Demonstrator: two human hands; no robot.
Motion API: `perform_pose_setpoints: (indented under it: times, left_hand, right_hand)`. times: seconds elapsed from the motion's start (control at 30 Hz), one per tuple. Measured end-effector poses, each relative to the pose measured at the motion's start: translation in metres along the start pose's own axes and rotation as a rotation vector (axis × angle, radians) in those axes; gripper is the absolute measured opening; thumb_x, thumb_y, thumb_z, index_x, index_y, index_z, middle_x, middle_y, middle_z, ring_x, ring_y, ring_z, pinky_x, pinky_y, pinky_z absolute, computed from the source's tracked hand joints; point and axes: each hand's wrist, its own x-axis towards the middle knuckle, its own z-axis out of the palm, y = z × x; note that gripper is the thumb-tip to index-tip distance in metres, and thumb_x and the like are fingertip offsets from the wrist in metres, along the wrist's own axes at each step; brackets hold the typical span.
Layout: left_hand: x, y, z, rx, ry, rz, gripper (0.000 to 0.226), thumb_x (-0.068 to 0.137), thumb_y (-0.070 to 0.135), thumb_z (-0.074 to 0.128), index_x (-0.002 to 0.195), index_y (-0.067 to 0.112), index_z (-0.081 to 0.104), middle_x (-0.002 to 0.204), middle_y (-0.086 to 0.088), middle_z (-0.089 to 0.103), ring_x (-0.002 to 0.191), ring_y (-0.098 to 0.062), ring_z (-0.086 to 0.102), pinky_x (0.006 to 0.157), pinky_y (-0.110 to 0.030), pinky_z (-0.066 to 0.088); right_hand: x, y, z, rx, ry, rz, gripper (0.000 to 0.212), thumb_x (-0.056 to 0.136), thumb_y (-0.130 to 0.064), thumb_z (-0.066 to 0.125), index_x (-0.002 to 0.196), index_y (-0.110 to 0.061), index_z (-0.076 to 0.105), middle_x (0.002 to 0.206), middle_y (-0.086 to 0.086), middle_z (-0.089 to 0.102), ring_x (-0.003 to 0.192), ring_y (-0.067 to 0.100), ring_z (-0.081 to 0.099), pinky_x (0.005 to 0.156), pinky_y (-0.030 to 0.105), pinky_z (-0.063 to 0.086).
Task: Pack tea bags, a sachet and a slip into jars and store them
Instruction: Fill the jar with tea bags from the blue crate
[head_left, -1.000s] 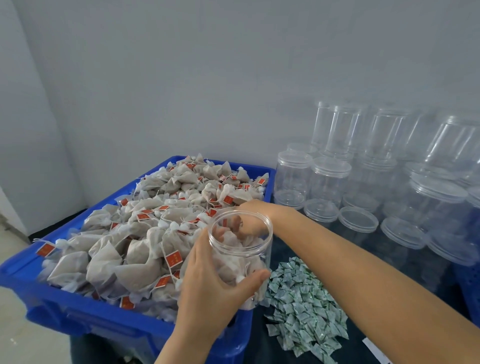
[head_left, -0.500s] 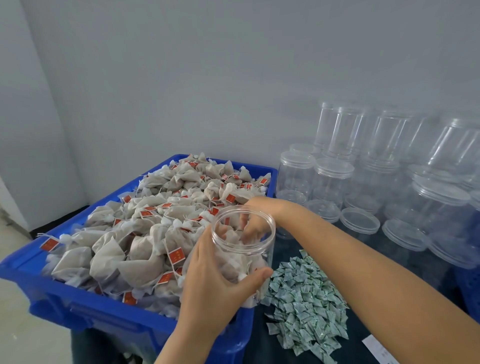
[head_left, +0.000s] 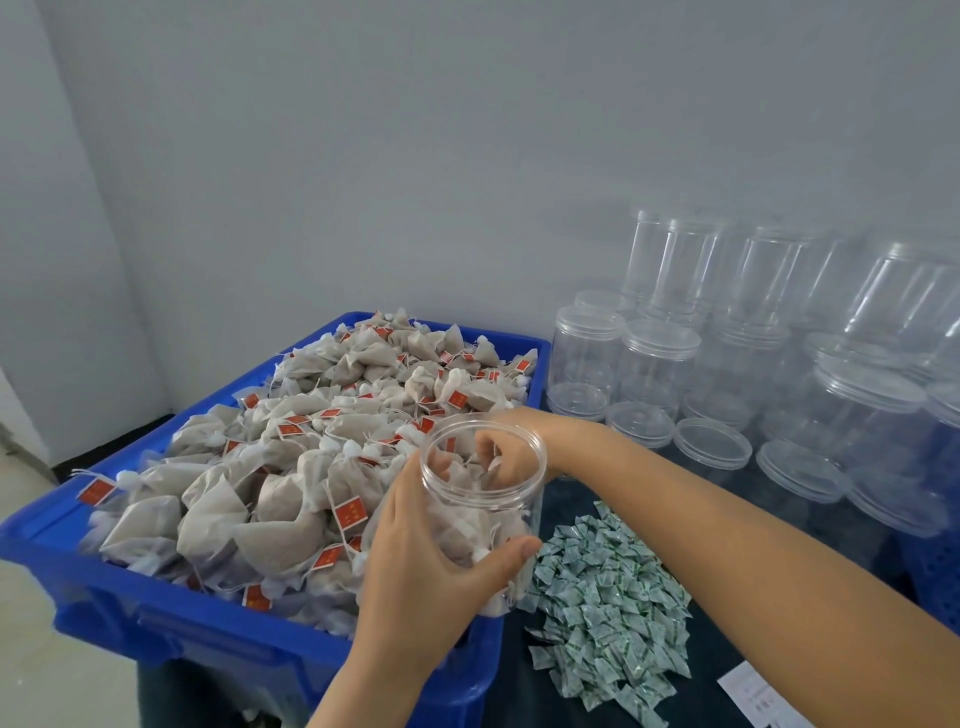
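Crate (head_left: 130, 618): blue, heaped with tea bags (head_left: 291, 467), left of the jar.
Jar (head_left: 483, 509): upright, mouth up, over the crate's near right corner.
Left hand (head_left: 426, 577): wraps the jar's wall.
Right hand (head_left: 511, 449): fingers curled inside the mouth; whether they pinch a bag I cannot tell.
Sachets (head_left: 608, 603): heaped right of the jar, nearer the right hand.

2 bare forearms enter from the bottom edge of the head view, each ending in a bare hand. The left hand (head_left: 415, 571) shows its back, with a short, rounded thumbnail, unpainted, visible at the tip of the thumb. The right hand (head_left: 498, 452) is seen partly through clear plastic, so its fingers are blurred and their nails cannot be made out. No sleeve, cuff, glove, ring, watch or bracelet shows on either arm as far as the frame reaches. The right forearm is visible for a longer stretch than the left.
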Motion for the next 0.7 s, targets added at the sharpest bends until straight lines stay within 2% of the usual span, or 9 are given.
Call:
perform_pose_setpoints:
  times: [0.1,0.2,0.33,0.4,0.47,0.53,0.6,0.7]
  left_hand:
    - [0.000,0.000,0.000,-0.012,0.005,0.000,0.097,0.048,0.078,0.070,0.132,0.043,0.037,0.128,0.024,0.050,0.122,-0.001,0.046,0.101,-0.037,0.045]
    - [0.000,-0.001,0.001,-0.005,0.008,0.005,0.094,0.047,0.079,0.069,0.129,0.047,0.036,0.125,0.027,0.050,0.120,0.001,0.047,0.099,-0.033,0.045]
    - [0.000,-0.002,0.001,-0.016,0.002,-0.005,0.099,0.044,0.086,0.065,0.131,0.048,0.035,0.127,0.024,0.050,0.122,-0.002,0.047,0.101,-0.037,0.045]
    - [0.000,-0.002,0.001,-0.014,0.006,0.007,0.095,0.044,0.087,0.065,0.129,0.057,0.032,0.129,0.023,0.050,0.122,-0.002,0.047,0.101,-0.036,0.045]
    - [0.000,-0.001,0.000,-0.006,0.006,0.009,0.090,0.043,0.089,0.063,0.121,0.068,0.026,0.128,0.025,0.049,0.122,0.000,0.046,0.100,-0.032,0.044]
    - [0.000,-0.001,0.001,-0.003,0.005,0.002,0.089,0.042,0.090,0.063,0.120,0.067,0.027,0.128,0.025,0.050,0.121,0.000,0.047,0.099,-0.034,0.045]
    - [0.000,-0.001,0.001,-0.005,0.010,-0.001,0.083,0.041,0.089,0.063,0.114,0.071,0.027,0.125,0.027,0.050,0.119,0.000,0.049,0.095,-0.031,0.046]
    - [0.000,0.000,0.001,-0.014,0.017,-0.004,0.081,0.042,0.085,0.068,0.111,0.073,0.028,0.115,0.031,0.054,0.110,0.004,0.052,0.086,-0.024,0.046]
  right_hand:
    - [-0.011,0.004,-0.012,0.054,0.090,-0.040,0.026,0.094,-0.021,0.065,0.118,-0.011,0.064,0.109,0.006,0.066,0.095,0.021,0.061,0.074,0.025,0.048]
    - [-0.024,0.007,-0.025,0.208,0.154,-0.030,0.032,0.088,-0.023,0.073,0.120,-0.017,0.069,0.107,-0.001,0.070,0.094,0.015,0.062,0.070,0.018,0.046]
    - [-0.040,0.010,-0.044,0.219,0.260,-0.009,0.026,0.089,-0.025,0.071,0.115,-0.019,0.074,0.108,-0.004,0.072,0.091,0.010,0.060,0.072,0.020,0.047]
    - [-0.050,0.009,-0.054,0.223,0.320,-0.019,0.023,0.089,-0.025,0.072,0.111,-0.019,0.074,0.099,-0.007,0.071,0.088,0.010,0.060,0.075,0.023,0.047]
    - [-0.060,0.007,-0.066,0.249,0.391,-0.037,0.021,0.087,-0.026,0.074,0.107,-0.020,0.075,0.085,-0.014,0.066,0.080,0.003,0.058,0.072,0.017,0.044]
    - [-0.071,0.004,-0.077,0.268,0.469,-0.062,0.016,0.086,-0.027,0.075,0.101,-0.022,0.075,0.075,-0.021,0.061,0.069,-0.004,0.055,0.059,0.007,0.037]
    - [-0.082,-0.001,-0.086,0.314,0.530,-0.109,0.012,0.084,-0.027,0.077,0.095,-0.022,0.076,0.072,-0.018,0.064,0.062,-0.005,0.055,0.056,0.006,0.038]
    - [-0.099,-0.013,-0.094,0.420,0.586,-0.207,0.007,0.083,-0.026,0.079,0.088,-0.025,0.074,0.075,-0.013,0.070,0.068,-0.004,0.059,0.061,0.010,0.044]
